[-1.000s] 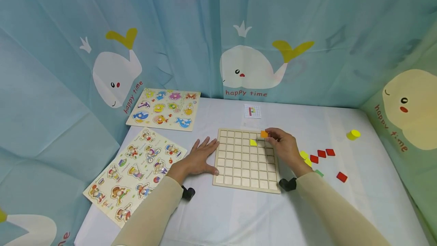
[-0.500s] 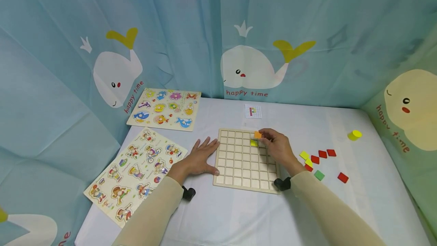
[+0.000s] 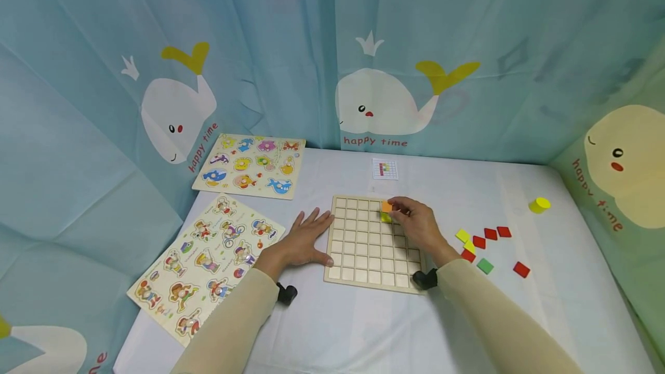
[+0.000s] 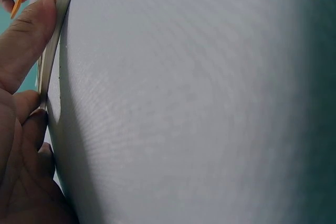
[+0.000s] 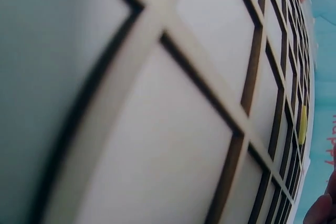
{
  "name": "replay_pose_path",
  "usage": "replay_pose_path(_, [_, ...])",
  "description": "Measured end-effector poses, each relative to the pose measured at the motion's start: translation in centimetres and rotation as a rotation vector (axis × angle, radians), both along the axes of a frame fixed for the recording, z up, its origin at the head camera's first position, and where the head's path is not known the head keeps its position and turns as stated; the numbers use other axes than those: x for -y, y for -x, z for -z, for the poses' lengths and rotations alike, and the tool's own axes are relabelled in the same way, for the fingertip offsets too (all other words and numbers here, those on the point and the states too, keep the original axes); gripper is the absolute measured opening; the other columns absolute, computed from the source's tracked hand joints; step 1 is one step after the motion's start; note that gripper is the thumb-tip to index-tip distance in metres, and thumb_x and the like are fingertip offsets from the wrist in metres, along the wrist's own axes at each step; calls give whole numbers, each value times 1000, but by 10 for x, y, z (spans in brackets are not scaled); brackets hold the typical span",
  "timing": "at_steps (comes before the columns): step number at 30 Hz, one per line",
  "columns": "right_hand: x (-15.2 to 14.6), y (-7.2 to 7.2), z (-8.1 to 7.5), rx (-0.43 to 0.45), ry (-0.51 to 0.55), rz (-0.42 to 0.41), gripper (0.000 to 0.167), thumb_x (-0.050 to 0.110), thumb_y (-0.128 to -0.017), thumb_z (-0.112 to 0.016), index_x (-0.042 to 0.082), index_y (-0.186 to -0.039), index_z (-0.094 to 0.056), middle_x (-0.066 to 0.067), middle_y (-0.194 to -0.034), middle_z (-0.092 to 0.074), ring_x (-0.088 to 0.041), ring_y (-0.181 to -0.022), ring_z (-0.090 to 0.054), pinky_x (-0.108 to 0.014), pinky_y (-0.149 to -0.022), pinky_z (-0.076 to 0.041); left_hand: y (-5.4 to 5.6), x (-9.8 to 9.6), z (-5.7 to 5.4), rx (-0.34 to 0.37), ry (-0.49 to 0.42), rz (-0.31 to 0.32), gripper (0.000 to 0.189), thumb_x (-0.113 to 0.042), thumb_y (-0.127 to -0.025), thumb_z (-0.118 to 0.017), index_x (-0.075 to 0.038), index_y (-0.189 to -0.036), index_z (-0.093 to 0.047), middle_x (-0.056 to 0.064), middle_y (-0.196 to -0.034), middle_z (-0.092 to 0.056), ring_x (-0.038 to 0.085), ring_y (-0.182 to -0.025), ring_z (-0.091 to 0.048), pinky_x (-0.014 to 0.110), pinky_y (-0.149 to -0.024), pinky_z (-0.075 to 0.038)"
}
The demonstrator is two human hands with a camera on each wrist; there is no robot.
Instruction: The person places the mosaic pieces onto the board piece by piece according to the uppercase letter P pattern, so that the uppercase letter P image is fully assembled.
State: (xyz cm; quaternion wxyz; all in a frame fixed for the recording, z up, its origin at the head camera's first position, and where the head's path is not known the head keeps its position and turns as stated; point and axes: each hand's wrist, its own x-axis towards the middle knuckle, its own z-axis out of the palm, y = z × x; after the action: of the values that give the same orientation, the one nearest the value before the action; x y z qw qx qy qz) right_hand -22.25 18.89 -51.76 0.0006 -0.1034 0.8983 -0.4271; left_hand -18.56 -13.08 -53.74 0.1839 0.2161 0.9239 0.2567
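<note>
A wooden grid board point(image 3: 371, 247) with square recesses lies on the table. My left hand point(image 3: 303, 242) rests at its left edge with fingers spread; in the left wrist view the thumb point(image 4: 31, 35) touches the board's side. My right hand point(image 3: 418, 224) pinches an orange square tile point(image 3: 387, 206) over the board's back row. In the left wrist view the orange tile point(image 4: 17, 7) is held tilted. Just in front of it a yellow tile point(image 3: 386, 218) sits in the grid, also visible as a yellow tile point(image 5: 303, 124) in the right wrist view.
Right of the board lie red tiles point(image 3: 490, 234), yellow tiles point(image 3: 463, 236) and a green tile point(image 3: 485, 266). A yellow cylinder point(image 3: 540, 205) stands farther right. Behind the board is a pattern card point(image 3: 385, 169). Two picture puzzles point(image 3: 249, 166) lie at the left.
My right hand has carried the orange tile leftward along the back row to a spot behind the yellow tile. My left hand has stayed in place.
</note>
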Motion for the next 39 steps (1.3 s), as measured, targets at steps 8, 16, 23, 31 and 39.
replay_pose_path(8, [8, 2, 0, 18, -18, -23, 29, 9, -103, -67, 3, -132, -70, -18, -115, -72, -32, -104, -66, -46, -86, -57, 0, 0, -1, -3, 1, 4, 115, -53, -81, -86, -17, -170, -22, -3, -178, -15, 21, -166, 1, 45, -134, 12])
replay_pose_path(16, [14, 3, 3, 26, -75, -13, 27, 8, -101, -69, 4, -128, -73, -13, -108, -71, -28, -97, -63, -41, -84, -53, -2, -2, -8, 6, -19, -2, 116, -49, -81, -88, -15, -170, -22, -1, -177, -17, 22, -166, 0, 45, -134, 10])
replay_pose_path(23, [15, 3, 5, 21, -99, -17, 28, 7, -100, -70, 4, -127, -73, -12, -107, -71, -28, -98, -63, -41, -84, -54, -2, -2, -7, 8, -9, -7, 115, -50, -82, -87, -16, -170, -22, -2, -178, -16, 21, -166, 1, 45, -134, 10])
replay_pose_path(31, [19, 6, 4, 16, -136, -43, 28, 8, -99, -71, 4, -127, -73, -12, -109, -73, -27, -95, -62, -41, -84, -53, -1, -1, -3, 3, -4, -4, 115, -52, -81, -87, -16, -170, -22, -3, -178, -15, 20, -166, 1, 44, -134, 10])
replay_pose_path(39, [20, 5, 2, 4, -129, -75, 26, 7, -97, -73, 3, -123, -75, -12, -108, -74, -27, -97, -62, -46, -87, -54, -2, -2, -4, 6, -2, -2, 115, -52, -82, -87, -16, -170, -21, -2, -178, -15, 20, -166, 1, 45, -134, 10])
